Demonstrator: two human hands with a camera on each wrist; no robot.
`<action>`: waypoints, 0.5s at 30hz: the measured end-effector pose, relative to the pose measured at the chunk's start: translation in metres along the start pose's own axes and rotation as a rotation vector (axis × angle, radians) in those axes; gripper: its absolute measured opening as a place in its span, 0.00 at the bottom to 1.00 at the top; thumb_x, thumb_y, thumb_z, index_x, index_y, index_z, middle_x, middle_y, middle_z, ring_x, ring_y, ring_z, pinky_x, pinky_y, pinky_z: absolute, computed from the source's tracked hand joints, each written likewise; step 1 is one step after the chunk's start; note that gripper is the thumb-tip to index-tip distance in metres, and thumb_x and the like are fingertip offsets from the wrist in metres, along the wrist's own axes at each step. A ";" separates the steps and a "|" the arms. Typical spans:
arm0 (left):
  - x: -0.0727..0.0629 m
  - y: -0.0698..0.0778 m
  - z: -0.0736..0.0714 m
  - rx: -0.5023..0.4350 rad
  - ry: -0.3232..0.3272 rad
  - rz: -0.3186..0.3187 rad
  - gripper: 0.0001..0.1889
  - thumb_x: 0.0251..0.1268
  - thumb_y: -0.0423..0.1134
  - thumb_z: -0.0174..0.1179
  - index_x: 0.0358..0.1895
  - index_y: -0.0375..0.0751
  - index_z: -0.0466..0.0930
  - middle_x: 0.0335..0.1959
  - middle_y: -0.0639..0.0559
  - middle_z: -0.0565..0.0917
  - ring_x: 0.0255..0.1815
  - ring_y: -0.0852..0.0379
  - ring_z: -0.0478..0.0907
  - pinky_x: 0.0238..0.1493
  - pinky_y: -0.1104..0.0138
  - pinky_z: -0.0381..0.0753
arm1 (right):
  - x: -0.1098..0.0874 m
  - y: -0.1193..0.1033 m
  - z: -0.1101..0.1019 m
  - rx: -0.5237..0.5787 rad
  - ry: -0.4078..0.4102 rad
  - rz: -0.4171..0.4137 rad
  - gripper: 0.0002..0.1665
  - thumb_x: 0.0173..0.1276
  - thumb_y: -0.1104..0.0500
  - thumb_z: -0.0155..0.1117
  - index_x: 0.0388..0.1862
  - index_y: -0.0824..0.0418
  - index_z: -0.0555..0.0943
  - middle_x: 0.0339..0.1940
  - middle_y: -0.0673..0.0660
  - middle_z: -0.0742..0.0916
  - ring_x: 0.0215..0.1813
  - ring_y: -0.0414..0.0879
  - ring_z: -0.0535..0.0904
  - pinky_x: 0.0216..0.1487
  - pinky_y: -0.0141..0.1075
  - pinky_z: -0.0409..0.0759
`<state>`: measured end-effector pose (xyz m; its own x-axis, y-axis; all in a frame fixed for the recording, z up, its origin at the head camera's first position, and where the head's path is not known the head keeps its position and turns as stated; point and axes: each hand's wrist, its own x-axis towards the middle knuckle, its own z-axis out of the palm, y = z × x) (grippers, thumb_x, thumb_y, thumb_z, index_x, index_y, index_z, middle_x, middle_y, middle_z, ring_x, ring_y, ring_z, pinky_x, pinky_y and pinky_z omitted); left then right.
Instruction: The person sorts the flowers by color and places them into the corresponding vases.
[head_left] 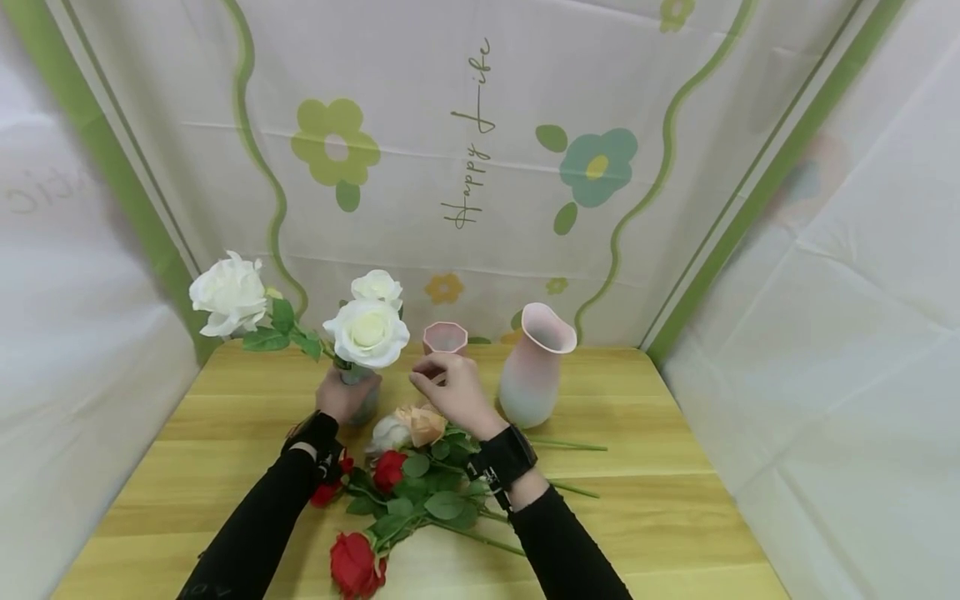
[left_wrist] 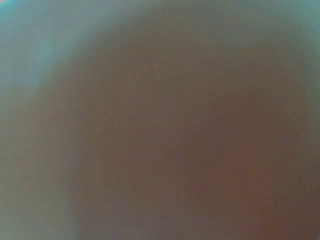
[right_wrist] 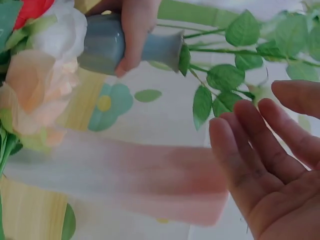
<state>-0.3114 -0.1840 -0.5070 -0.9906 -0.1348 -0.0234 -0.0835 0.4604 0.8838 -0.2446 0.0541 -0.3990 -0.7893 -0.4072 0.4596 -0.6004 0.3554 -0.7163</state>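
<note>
My left hand (head_left: 347, 393) grips a grey-blue vase (right_wrist: 102, 45) round its neck. White roses (head_left: 367, 333) stand in that vase, and one more white rose (head_left: 228, 293) leans out to the left; their leafy stems (right_wrist: 220, 50) come out of the mouth in the right wrist view. My right hand (head_left: 459, 392) hovers to the right of them, in front of a small pink vase (head_left: 446, 337) with an angular rim. Its fingers (right_wrist: 250, 135) are loosely bent and hold nothing. The left wrist view is too blurred to make anything out.
Loose flowers lie on the wooden table (head_left: 652, 517): a red rose (head_left: 356, 565), a peach rose (head_left: 422, 423) and others, with stems pointing right. A pink-and-white vase (head_left: 531, 375) with a wavy rim stands at the back right. Printed cloth (head_left: 450, 108) walls the table in.
</note>
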 end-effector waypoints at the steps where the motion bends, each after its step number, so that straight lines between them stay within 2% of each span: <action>1: -0.001 0.000 0.000 -0.006 -0.001 0.002 0.41 0.63 0.51 0.65 0.72 0.31 0.59 0.65 0.29 0.69 0.66 0.34 0.64 0.65 0.44 0.64 | -0.002 0.000 -0.003 0.006 0.003 0.018 0.08 0.72 0.60 0.64 0.46 0.61 0.84 0.41 0.53 0.86 0.39 0.41 0.82 0.43 0.30 0.80; 5: -0.001 0.000 0.000 -0.022 -0.009 0.013 0.40 0.63 0.50 0.65 0.71 0.30 0.59 0.65 0.29 0.69 0.66 0.34 0.64 0.65 0.44 0.64 | -0.012 -0.002 -0.011 0.054 0.036 0.079 0.09 0.72 0.60 0.64 0.47 0.61 0.84 0.43 0.55 0.86 0.43 0.47 0.81 0.46 0.35 0.80; 9: 0.001 -0.003 0.001 -0.016 -0.011 0.020 0.40 0.63 0.50 0.65 0.71 0.31 0.59 0.65 0.29 0.69 0.66 0.34 0.65 0.65 0.45 0.65 | -0.021 0.003 -0.016 0.072 0.078 0.074 0.10 0.72 0.59 0.64 0.48 0.63 0.84 0.43 0.58 0.85 0.46 0.52 0.80 0.46 0.43 0.81; 10: 0.001 -0.003 0.001 -0.010 -0.008 0.016 0.40 0.63 0.51 0.65 0.71 0.31 0.59 0.65 0.30 0.69 0.66 0.34 0.65 0.64 0.45 0.65 | -0.023 0.028 -0.009 0.074 0.091 0.052 0.12 0.73 0.57 0.63 0.49 0.62 0.84 0.44 0.57 0.85 0.48 0.51 0.80 0.47 0.42 0.80; 14: 0.005 -0.006 0.002 0.003 0.001 0.016 0.41 0.62 0.52 0.64 0.72 0.32 0.59 0.65 0.29 0.69 0.65 0.33 0.66 0.64 0.43 0.65 | -0.034 0.131 0.013 0.048 0.159 -0.047 0.14 0.75 0.49 0.59 0.57 0.46 0.81 0.50 0.46 0.83 0.53 0.41 0.77 0.47 0.33 0.79; 15: 0.006 -0.006 0.002 0.009 0.002 0.017 0.42 0.62 0.52 0.64 0.72 0.32 0.59 0.65 0.29 0.69 0.65 0.33 0.66 0.64 0.43 0.66 | -0.037 0.147 0.015 0.039 0.175 -0.055 0.14 0.76 0.48 0.58 0.57 0.44 0.81 0.51 0.44 0.83 0.54 0.40 0.77 0.47 0.33 0.78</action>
<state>-0.3168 -0.1860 -0.5137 -0.9916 -0.1291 -0.0076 -0.0679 0.4702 0.8799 -0.3021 0.1087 -0.5294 -0.7675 -0.2718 0.5806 -0.6408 0.3019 -0.7058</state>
